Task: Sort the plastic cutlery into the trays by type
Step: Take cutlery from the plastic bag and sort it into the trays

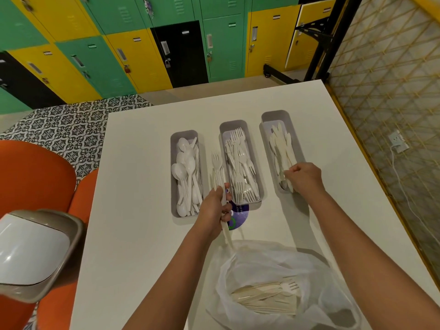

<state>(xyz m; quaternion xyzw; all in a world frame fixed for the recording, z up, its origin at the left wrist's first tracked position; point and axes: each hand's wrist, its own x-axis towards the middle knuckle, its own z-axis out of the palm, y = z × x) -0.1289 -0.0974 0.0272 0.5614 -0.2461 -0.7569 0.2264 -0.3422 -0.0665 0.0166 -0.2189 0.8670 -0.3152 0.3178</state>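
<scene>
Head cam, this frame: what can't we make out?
- Sticker, head view: print mostly hidden by left hand and fork tray.
- Near end of knife tray: covered by right hand.
- Bag contents: hazed by plastic, count unclear.
- Left hand's bundle: pieces overlap; a fork shows, the rest unclear.

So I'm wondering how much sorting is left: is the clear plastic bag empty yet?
Not empty. The clear plastic bag lies open on the white table with a pile of white plastic cutlery inside, a fork among it.
</scene>
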